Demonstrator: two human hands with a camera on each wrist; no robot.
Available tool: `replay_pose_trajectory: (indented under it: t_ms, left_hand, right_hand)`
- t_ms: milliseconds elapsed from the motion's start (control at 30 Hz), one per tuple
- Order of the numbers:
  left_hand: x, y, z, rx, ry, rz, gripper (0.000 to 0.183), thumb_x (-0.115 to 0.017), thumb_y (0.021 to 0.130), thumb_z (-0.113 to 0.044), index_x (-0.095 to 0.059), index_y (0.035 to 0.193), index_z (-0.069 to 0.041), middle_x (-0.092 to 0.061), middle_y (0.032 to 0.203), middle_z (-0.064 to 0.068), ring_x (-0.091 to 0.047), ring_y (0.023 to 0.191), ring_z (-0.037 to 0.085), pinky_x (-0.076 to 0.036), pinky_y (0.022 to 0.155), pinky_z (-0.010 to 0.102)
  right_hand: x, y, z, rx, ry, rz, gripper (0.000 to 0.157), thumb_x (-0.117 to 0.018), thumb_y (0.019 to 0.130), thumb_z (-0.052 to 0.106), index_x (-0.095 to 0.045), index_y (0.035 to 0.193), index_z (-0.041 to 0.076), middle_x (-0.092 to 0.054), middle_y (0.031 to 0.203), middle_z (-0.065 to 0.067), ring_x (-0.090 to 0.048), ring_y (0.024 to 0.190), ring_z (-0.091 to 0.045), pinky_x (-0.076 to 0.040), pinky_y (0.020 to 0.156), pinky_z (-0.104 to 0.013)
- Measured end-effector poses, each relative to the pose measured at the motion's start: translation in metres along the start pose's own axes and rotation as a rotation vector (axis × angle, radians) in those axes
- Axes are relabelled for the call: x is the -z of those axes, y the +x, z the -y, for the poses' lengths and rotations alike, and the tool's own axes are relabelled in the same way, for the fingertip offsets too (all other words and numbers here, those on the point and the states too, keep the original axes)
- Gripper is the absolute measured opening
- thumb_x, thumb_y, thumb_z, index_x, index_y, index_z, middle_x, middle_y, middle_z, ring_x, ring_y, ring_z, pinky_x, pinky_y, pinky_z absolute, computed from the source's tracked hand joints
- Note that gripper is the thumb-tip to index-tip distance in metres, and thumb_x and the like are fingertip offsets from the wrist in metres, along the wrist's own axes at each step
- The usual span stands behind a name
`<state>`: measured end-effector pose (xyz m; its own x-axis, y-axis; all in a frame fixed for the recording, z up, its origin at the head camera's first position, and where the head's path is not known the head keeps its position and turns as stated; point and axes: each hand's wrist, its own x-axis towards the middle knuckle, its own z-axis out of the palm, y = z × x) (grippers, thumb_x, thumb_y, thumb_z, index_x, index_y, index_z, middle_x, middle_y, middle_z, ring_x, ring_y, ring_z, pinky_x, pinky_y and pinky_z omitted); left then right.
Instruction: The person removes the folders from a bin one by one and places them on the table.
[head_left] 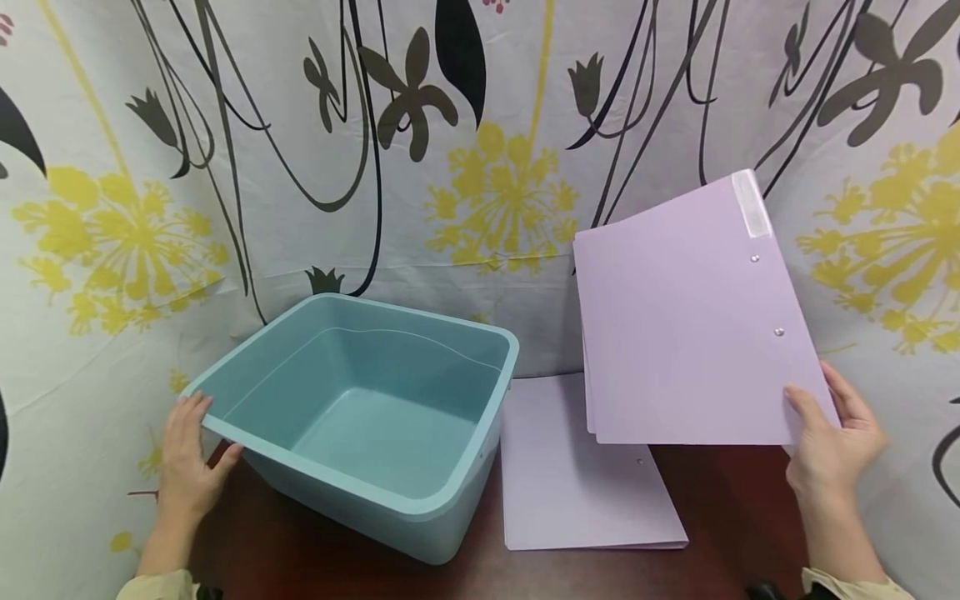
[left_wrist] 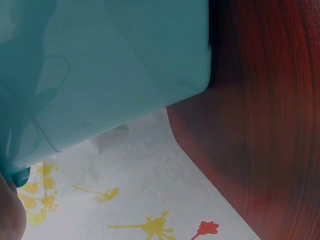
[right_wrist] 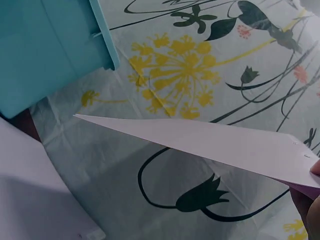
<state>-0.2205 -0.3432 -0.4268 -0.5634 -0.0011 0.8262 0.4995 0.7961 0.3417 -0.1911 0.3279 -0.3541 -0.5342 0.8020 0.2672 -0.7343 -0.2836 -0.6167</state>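
Observation:
My left hand point(head_left: 187, 462) grips the near left corner of a teal plastic bin point(head_left: 465, 479), its fingers over the rim and the thumb along the outer side. No contents show inside the bin. With my right hand point(head_left: 836, 442) I pinch a light purple file folder point(head_left: 690, 333) by its lower right corner, thumb in front. That folder is held up and tilted, its white label strip at the top right. Beneath it, a second purple folder point(head_left: 577, 492) lies flat on the table, right beside the bin. From the right wrist, the raised folder point(right_wrist: 200, 145) appears nearly edge-on.
Dark reddish-brown wood makes up the tabletop point(head_left: 735, 500). A pale fabric backdrop point(head_left: 285, 242) with yellow, grey and black flower prints hangs behind and at both sides, close to the bin's far edge.

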Motion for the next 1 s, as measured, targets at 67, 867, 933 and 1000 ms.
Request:
replay_pose_trajectory:
  t_ms: [67,867,933,1000]
  left_hand:
    - [0.0,0.0,-0.001,-0.002,0.004,-0.001,0.092,-0.053,0.075,-0.066,-0.042,0.127,0.008,-0.037,0.131,0.031,-0.021,0.131,0.042,-0.01,0.108,0.047]
    - [-0.001,0.002,-0.002,0.01,0.03,0.012,0.093,-0.05,0.076,-0.068,-0.041,0.128,0.008,-0.037,0.132,0.031,-0.021,0.131,0.041,-0.011,0.109,0.046]
    - [-0.001,0.002,-0.002,0.007,0.034,0.01,0.093,-0.05,0.076,-0.068,-0.041,0.128,0.008,-0.037,0.132,0.031,-0.022,0.131,0.041,-0.011,0.109,0.045]
    - [0.0,0.001,-0.001,0.005,0.037,0.009,0.092,-0.05,0.076,-0.068,-0.041,0.128,0.008,-0.037,0.131,0.031,-0.022,0.131,0.041,-0.011,0.109,0.045]
  right_hand:
    - [0.005,0.001,0.0,-0.009,-0.017,-0.002,0.044,-0.057,0.062,-0.033,-0.063,0.101,-0.014,-0.069,0.084,-0.013,-0.064,0.075,-0.017,-0.05,0.055,-0.019]
    - [0.074,0.0,-0.006,-0.212,-0.349,-0.126,0.051,-0.059,0.065,-0.027,-0.068,0.105,0.004,-0.069,0.076,0.008,-0.063,0.066,-0.002,-0.047,0.048,-0.014]
    - [0.078,0.001,-0.007,-0.233,-0.384,-0.129,0.051,-0.061,0.065,-0.025,-0.069,0.105,0.006,-0.068,0.075,0.01,-0.062,0.064,0.0,-0.046,0.047,-0.013]
    - [0.082,0.003,-0.007,-0.253,-0.415,-0.127,0.052,-0.062,0.066,-0.024,-0.069,0.105,0.009,-0.068,0.074,0.012,-0.062,0.063,0.002,-0.046,0.047,-0.013]
